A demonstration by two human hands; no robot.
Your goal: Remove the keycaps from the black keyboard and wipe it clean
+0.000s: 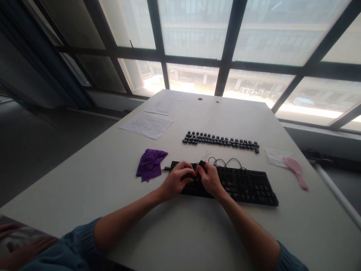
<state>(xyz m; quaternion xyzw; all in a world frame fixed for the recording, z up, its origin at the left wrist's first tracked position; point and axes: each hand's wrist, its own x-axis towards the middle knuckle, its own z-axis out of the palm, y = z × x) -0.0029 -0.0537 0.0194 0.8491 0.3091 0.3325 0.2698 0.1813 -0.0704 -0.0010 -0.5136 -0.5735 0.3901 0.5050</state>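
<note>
A black full-size keyboard [248,186] lies on the white table, with keycaps gone from much of its main block. My right hand [211,178] is closed over its left half, gripping a small black tool [202,163] with two thin wire prongs, which looks like a keycap puller. Its wires point up and away from me. Beside it, my left hand [180,177] has curled fingers, the tips close to my right fingertips; what they pinch, if anything, is hidden. Rows of loose black keycaps [221,140] lie behind the keyboard.
A crumpled purple cloth [150,164] lies left of the keyboard, near a USB plug [166,168]. The looped black cable [225,162] rests behind. To the right are a pink brush [296,171] and a white packet [278,157]. Printed sheets [148,126] lie at back left.
</note>
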